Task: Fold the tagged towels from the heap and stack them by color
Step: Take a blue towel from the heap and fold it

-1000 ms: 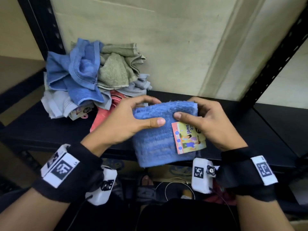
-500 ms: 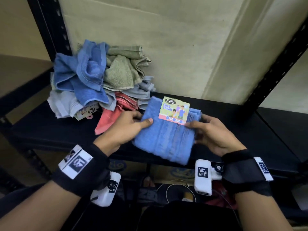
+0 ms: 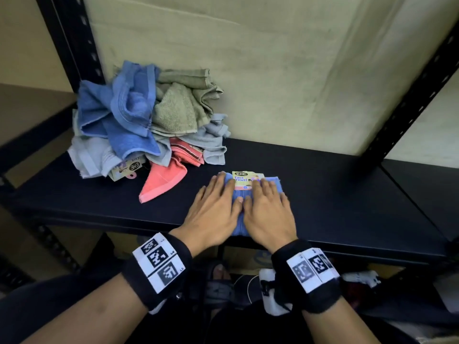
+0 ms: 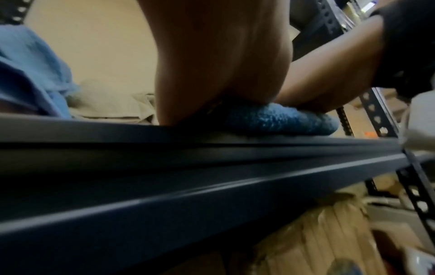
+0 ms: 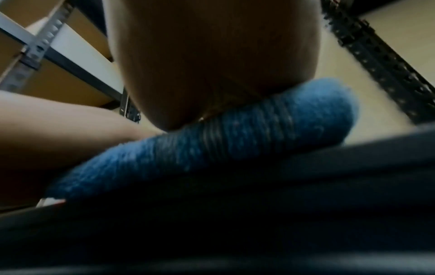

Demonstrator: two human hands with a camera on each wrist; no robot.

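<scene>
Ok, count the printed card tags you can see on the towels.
2. One tag lies on the folded blue towel under both hands; another tag pokes from the heap's front edge. More may be buried.

right hand (image 5: pixel 212 61) pressing folded blue towel (image 5: pixel 212 148)

Black wristbands (image 3: pixel 159 274) bearing white square-coded tags (image 3: pixel 314 268).

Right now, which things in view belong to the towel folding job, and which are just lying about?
Job:
- folded blue towel with its card tag, pressed flat by left hand and right hand
- heap of towels
- pink towel

Lying about:
- black shelf
- cardboard box below
</scene>
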